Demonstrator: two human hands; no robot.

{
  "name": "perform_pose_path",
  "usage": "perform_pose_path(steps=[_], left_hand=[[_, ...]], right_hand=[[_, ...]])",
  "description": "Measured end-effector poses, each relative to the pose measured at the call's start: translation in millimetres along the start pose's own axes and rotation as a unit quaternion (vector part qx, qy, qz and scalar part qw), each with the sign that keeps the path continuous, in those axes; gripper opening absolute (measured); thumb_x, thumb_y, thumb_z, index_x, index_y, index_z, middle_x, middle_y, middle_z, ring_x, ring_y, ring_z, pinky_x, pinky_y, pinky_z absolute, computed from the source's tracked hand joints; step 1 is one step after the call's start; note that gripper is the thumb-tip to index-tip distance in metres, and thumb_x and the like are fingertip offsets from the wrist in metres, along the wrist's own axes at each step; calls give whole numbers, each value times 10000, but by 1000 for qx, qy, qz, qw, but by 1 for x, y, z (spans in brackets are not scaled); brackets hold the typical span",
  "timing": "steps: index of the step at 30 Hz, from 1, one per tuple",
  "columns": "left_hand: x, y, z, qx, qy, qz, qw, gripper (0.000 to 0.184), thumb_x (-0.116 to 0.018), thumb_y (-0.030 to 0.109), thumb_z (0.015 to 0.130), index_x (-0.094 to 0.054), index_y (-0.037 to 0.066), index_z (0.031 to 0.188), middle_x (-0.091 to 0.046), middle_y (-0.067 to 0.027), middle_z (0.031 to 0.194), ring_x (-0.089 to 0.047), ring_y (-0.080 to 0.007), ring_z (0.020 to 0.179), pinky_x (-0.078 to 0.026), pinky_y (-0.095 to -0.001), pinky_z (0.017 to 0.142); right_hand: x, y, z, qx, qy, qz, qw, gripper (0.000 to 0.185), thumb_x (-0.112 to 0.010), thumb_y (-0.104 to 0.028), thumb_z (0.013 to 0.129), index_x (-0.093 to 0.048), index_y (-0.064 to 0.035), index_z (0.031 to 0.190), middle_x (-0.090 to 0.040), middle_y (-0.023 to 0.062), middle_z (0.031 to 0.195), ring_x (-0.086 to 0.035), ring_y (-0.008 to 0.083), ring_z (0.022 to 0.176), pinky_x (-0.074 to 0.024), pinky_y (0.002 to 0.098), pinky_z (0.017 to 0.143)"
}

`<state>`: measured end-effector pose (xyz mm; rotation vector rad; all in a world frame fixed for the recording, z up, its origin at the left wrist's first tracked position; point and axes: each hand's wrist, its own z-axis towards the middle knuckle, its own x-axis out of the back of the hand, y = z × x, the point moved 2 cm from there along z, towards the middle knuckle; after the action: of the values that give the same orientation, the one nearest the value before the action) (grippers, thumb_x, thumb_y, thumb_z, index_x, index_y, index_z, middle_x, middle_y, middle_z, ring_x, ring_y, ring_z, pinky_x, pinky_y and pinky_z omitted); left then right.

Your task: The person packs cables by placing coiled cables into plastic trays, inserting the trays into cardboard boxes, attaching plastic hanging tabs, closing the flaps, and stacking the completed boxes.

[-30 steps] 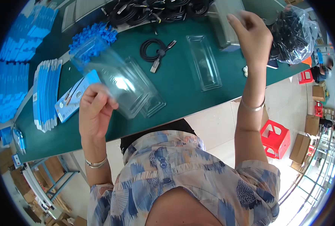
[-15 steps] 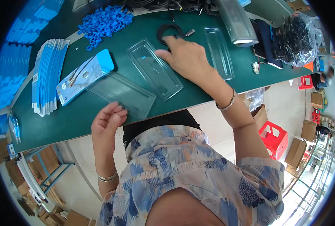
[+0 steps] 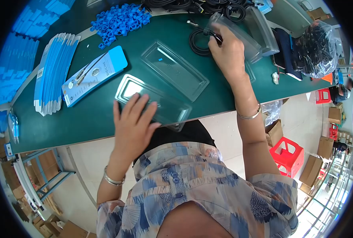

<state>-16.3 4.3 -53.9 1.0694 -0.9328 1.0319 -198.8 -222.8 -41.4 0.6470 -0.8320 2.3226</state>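
My left hand [image 3: 133, 126] is open, fingers spread over a clear plastic tray [image 3: 170, 104] near the table's front edge. The tray's near corner sticks out past that edge. Behind it lies a second clear tray [image 3: 175, 73] with a small blue bit in it. My right hand [image 3: 229, 51] is closed on a coiled black cable [image 3: 194, 47], pinching it near a dark connector between thumb and fingers. The coil rests on the table. Left of my left hand lies a blue and white box [image 3: 95, 75] with a cable pictured on it.
Clear plastic trays [image 3: 246, 41] stand beyond my right hand. A heap of blue rings [image 3: 121, 22] and more black cables [image 3: 230, 8] lie at the back. Flattened boxes [image 3: 57, 71] stand in a row at left. A bag of black items [image 3: 317, 49] sits at right.
My left hand has moved right and spread its fingers over the near tray, which has shifted. My right hand has gone from reaching over the coil to gripping it. The view has shifted slightly.
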Motion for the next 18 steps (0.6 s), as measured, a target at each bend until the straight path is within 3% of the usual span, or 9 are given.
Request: perform_pose_path(steps=[4, 6, 7, 9, 10, 14, 15, 18], left_hand=[[-8, 19, 23, 41, 9, -31, 999, 483, -628, 287, 854, -514, 101, 1284, -453, -98, 1378, -347, -303, 1335, -156, -575, 1092], [-3, 17, 24, 66, 128, -150, 978, 538, -645, 311, 847, -486, 79, 1305, -454, -123, 1367, -339, -312, 1336, -148, -562, 1097], [0, 16, 29, 69, 127, -148, 978, 538, -645, 311, 847, -486, 79, 1305, -454, -123, 1367, -339, -312, 1336, -148, -562, 1097], [17, 17, 37, -35, 329, -142, 933, 620, -678, 292, 805, -455, 64, 1337, -439, -129, 1368, -361, -306, 1312, -118, -557, 1103], [22, 18, 39, -24, 324, -138, 936, 620, -678, 292, 805, -455, 64, 1337, -439, -129, 1368, -361, -306, 1312, -118, -557, 1103], [34, 21, 52, -19, 124, 84, 989, 467, -695, 216, 746, -556, 54, 1161, -566, -106, 1175, -551, -239, 1086, -361, -462, 992], [36, 20, 49, -17, 122, 88, 988, 467, -695, 216, 746, -556, 54, 1161, -566, -106, 1175, -551, -239, 1086, -361, -462, 992], [35, 16, 38, 57, 40, 56, 996, 293, -682, 156, 708, -554, 65, 954, -598, -72, 964, -586, -186, 831, -446, -345, 763]], right_hand=[[24, -24, 4, -7, 26, 134, 991, 193, -618, 15, 767, -659, -9, 954, -644, 83, 816, -530, 191, 575, -456, 277, 557], [43, -56, -3, -31, -40, 196, 979, 213, -606, 47, 767, -659, 0, 968, -645, 81, 846, -511, 166, 589, -446, 253, 566], [44, -64, -8, -32, -43, 199, 979, 213, -606, 47, 767, -659, 0, 968, -645, 81, 846, -511, 166, 589, -446, 253, 566], [39, -85, -23, 58, -144, 266, 951, 249, -606, 40, 774, -638, -1, 1018, -635, 79, 828, -516, 162, 587, -441, 251, 552], [39, -93, -30, 55, -153, 274, 948, 249, -606, 40, 774, -638, -1, 1018, -635, 79, 828, -516, 162, 587, -441, 251, 552], [36, -119, -45, -37, -213, 349, 912, 307, -611, 30, 782, -602, 9, 1088, -632, 86, 840, -530, 161, 595, -448, 255, 555], [36, -124, -48, -36, -212, 353, 911, 307, -611, 30, 782, -602, 9, 1088, -632, 86, 840, -530, 161, 595, -448, 255, 555], [39, -140, -61, 26, -218, 247, 944, 360, -640, 22, 775, -600, 0, 1131, -653, 110, 933, -601, 194, 707, -487, 250, 624]])
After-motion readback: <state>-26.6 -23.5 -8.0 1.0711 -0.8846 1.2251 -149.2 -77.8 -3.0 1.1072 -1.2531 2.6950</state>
